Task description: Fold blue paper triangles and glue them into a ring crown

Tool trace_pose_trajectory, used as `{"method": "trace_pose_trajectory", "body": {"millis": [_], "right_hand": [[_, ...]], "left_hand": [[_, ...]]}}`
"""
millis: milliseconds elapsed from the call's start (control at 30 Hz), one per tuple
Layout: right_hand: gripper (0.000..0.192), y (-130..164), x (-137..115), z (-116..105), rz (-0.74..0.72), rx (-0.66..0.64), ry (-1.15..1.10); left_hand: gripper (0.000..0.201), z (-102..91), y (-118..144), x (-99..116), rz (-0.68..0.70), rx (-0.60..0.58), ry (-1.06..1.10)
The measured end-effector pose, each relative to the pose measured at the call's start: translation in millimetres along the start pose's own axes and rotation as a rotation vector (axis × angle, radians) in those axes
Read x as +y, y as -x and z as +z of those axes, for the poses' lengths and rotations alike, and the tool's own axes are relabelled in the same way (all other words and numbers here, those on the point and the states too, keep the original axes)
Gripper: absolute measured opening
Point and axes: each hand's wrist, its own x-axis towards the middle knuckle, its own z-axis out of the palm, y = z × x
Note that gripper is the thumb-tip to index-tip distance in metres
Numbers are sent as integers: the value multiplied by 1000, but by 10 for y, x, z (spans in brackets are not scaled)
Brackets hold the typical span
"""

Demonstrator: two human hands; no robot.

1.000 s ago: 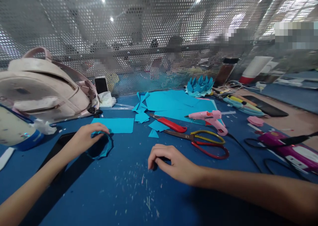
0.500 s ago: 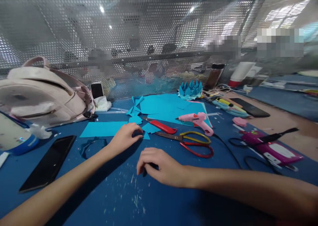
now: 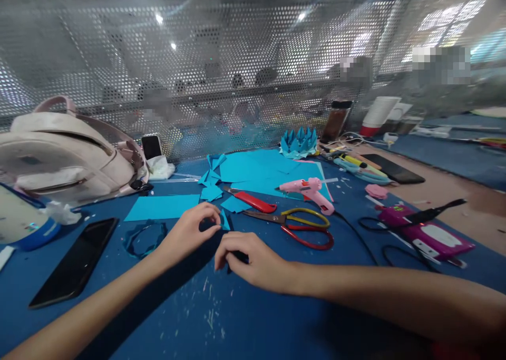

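My left hand (image 3: 194, 228) is over the middle of the blue table (image 3: 177, 318), thumb and fingertips pinched at a small folded triangle of blue paper (image 3: 225, 221). Just right of it and nearer to me, my right hand (image 3: 251, 257) is curled with its fingers bent down; shadow hides whatever is inside. More blue paper pieces (image 3: 234, 204) and a folded stack (image 3: 211, 193) lie beyond my left hand. A blue paper strip (image 3: 162, 207) lies to its left. Beyond my right hand are a red cutter knife (image 3: 256, 201) and scissors (image 3: 276, 218) with yellow and red handles.
Large blue sheets (image 3: 256, 167), a pink glue gun (image 3: 308, 187) and a spiky blue paper ornament (image 3: 299, 143) are farther back. A purple power strip (image 3: 427, 233) with cables lies right. Left are a phone (image 3: 75, 262), a backpack (image 3: 63, 154) and a dark paper ring (image 3: 145, 239).
My left hand has come slightly nearer to me and pinches at a blue paper triangle that now stands tilted. My right hand stays almost in place. The view has shifted slightly.
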Motion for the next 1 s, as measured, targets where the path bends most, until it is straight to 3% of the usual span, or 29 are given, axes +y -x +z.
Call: {"method": "trace_pose_trajectory", "body": {"millis": [200,233,333,567,800,1000], "right_hand": [[3,-69,24,-72,184,193,-72],[7,-85,39,-82,212,199,-83],[20,-121,79,-102,274,160,-107],[21,-145,92,-111,347,56,-6],[30,-136,126,-117,369,41,-141],[28,-131,166,-90,395,42,-158]], "left_hand": [[8,-87,304,76,-115,74,81],[7,-86,335,85,-132,81,97],[5,-61,382,130,-187,107,193],[26,45,307,206,-252,178,506],[17,165,253,104,-319,142,546],[27,188,345,83,-375,114,548]]}}
